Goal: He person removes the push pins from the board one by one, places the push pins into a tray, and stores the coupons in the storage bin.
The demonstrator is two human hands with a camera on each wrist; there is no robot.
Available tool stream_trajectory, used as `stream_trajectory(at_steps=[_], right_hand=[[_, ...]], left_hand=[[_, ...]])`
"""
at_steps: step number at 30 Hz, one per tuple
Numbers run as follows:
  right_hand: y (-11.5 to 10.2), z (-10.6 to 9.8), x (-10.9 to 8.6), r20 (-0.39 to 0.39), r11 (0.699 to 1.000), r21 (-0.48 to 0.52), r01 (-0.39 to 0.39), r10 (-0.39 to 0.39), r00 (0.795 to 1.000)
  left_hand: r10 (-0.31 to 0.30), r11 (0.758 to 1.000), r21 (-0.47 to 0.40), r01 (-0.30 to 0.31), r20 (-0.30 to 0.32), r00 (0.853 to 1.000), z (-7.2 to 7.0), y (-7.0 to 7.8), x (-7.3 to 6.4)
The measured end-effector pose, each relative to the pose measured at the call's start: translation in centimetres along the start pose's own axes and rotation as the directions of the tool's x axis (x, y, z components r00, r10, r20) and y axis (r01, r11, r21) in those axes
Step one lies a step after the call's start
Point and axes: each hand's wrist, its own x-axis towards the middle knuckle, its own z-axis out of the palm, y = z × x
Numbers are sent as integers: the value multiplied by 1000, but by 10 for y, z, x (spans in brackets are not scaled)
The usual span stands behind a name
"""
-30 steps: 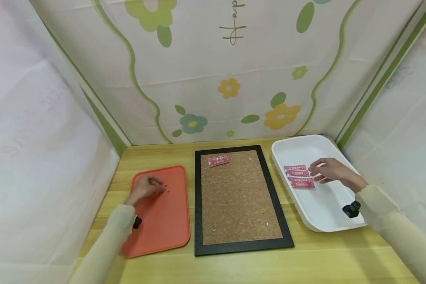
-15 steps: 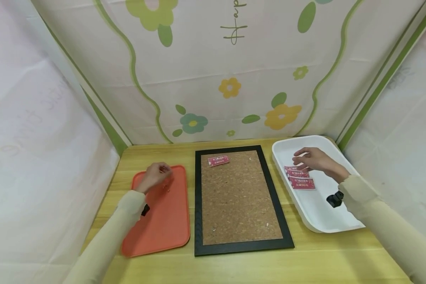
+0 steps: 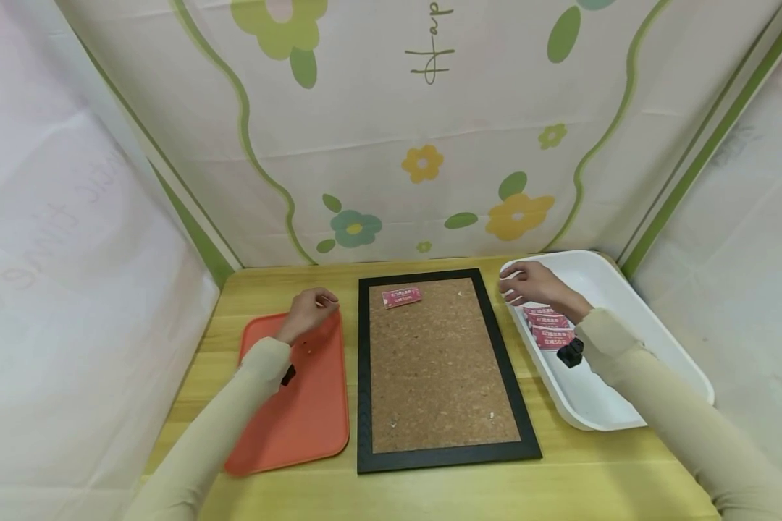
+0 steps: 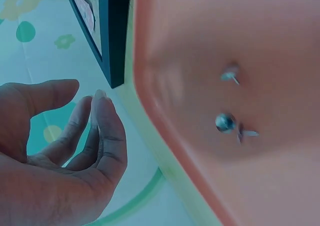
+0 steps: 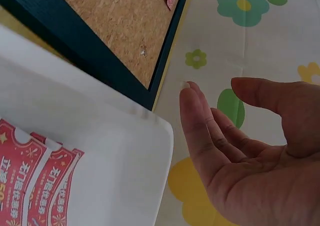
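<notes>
My left hand (image 3: pixel 309 313) hovers above the far end of the red tray (image 3: pixel 300 434), thumb apart from loosely bent fingers, holding nothing. Three metal thumbtacks lie on that tray; one, a round-headed thumbtack (image 4: pixel 225 122), shows clearly in the left wrist view. Over the left far rim of the white tub (image 3: pixel 599 405) is my right hand (image 3: pixel 536 283), its fingers relaxed and nothing between them. Overlapping red coupons (image 3: pixel 550 338) lie in the tub beneath it. Another red coupon (image 3: pixel 402 297) lies at the top left of the black-framed cork board (image 3: pixel 436 362).
Small silvery specks (image 3: pixel 492 415) show near other corners of the cork board; their kind is too small to tell. The board lies between tray and tub on a wooden table (image 3: pixel 443 492). White printed cloth (image 3: pixel 391 145) walls the back and both sides.
My left hand has risen from the thumbtacks and moved up and right. My right hand has moved left from beside the coupons to the tub's far left rim.
</notes>
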Motion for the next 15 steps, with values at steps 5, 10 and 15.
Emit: stream_trajectory(at_steps=[5,10,15], right_hand=[[-2,15,17,14,998,53,-25,24,1000],[-1,31,31,28,993,115,-40,37,999],[-3,46,37,38,990,135,-43,39,999]], left_hand=[[20,1000,-2,-20,-6,1000,7,6,6],[32,999,-23,-32,4,999,14,11,14],[29,998,-52,-28,12,1000,24,14,21]])
